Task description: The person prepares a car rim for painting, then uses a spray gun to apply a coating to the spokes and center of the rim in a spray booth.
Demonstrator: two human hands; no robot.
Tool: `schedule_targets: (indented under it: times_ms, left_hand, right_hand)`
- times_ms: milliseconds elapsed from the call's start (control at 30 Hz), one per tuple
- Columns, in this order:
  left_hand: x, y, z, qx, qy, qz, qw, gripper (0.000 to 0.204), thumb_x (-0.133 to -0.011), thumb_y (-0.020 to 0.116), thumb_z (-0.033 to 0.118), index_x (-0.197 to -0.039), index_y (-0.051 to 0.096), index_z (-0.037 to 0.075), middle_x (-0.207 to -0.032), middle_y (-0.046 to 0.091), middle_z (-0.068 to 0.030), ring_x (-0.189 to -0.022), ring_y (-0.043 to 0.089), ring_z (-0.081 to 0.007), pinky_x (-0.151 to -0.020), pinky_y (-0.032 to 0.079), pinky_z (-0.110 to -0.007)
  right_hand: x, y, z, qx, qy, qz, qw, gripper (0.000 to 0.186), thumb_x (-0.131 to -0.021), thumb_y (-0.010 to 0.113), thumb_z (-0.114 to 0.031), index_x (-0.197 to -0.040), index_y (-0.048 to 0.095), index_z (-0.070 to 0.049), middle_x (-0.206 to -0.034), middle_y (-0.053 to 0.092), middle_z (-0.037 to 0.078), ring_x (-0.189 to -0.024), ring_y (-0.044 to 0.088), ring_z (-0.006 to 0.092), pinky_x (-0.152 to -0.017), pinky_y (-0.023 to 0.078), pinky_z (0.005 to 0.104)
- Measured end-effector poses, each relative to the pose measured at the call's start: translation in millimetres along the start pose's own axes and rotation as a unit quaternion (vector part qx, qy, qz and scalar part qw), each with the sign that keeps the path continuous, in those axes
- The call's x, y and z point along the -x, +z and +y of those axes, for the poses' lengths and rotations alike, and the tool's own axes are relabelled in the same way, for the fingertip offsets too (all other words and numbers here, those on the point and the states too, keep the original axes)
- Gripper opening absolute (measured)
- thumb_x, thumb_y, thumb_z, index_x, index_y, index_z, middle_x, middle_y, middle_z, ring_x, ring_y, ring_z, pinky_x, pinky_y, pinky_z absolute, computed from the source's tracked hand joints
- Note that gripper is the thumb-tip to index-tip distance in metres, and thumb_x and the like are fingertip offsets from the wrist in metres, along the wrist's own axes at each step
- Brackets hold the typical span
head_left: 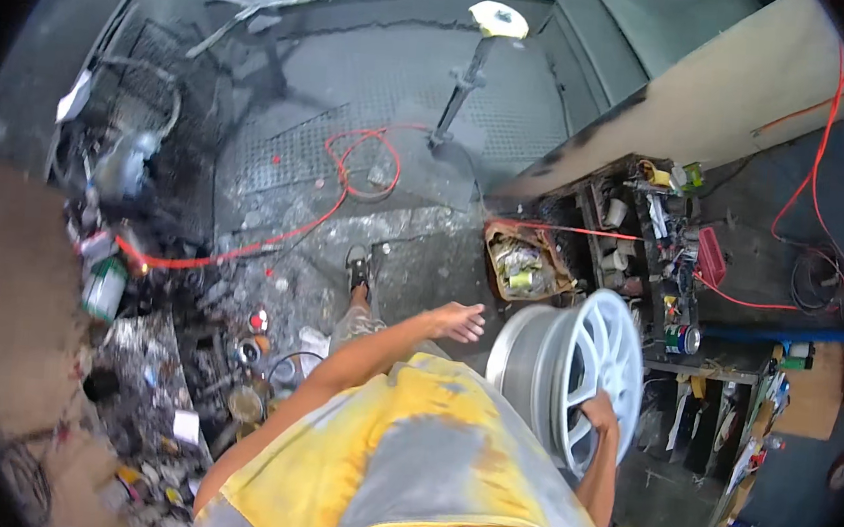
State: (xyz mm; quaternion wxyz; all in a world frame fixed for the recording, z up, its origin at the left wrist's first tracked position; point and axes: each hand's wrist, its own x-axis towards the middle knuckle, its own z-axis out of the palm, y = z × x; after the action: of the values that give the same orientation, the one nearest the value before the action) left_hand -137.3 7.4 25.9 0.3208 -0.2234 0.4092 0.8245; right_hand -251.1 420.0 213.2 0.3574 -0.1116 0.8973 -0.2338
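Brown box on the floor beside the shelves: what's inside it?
Pale, crumpled scraps and a yellow-green item show at the top of the brown box. Anything beneath them is covered and can't be seen.

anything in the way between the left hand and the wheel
Nothing visible stands between the left hand and the wheel, which the right hand grips at its spokes. The open brown box sits farther ahead, outside that gap.

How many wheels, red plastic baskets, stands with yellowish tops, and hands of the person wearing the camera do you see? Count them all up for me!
Wheel: 1
Red plastic basket: 1
Stand with yellowish top: 1
Wearer's hands: 2, left hand and right hand
Total: 5
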Motion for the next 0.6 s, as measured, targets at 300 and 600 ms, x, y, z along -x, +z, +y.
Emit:
schedule_targets:
  times_ms: [300,600]
  left_hand:
    - [14,-89,210,0.188,0.205,0.166,0.946,0.094,-0.096,0.050,0.081,-0.138,0.067,-0.001,-0.133,0.069,-0.0153,-0.119,0.065,-0.0238,-0.104,0.051,-0.042]
    - [48,-203,334,0.243,0.371,0.285,0.849,0.082,-0.099,0.054,0.076,-0.122,0.073,-0.001,-0.105,0.074,-0.0068,-0.093,0.069,-0.0167,-0.082,0.056,-0.034]
  right_hand:
    - [-105,-21,-341,0.328,-0.165,0.150,0.918,0.053,-0.074,0.081,-0.033,-0.116,0.067,-0.003,-0.113,0.068,0.022,-0.115,0.059,0.0412,-0.095,0.041,0.0489]
    - [-235,-57,-553,0.397,-0.422,0.154,0.800,0.045,-0.053,0.075,-0.005,-0.095,0.060,-0.008,-0.095,0.063,0.009,-0.101,0.058,0.0316,-0.083,0.039,0.0427]
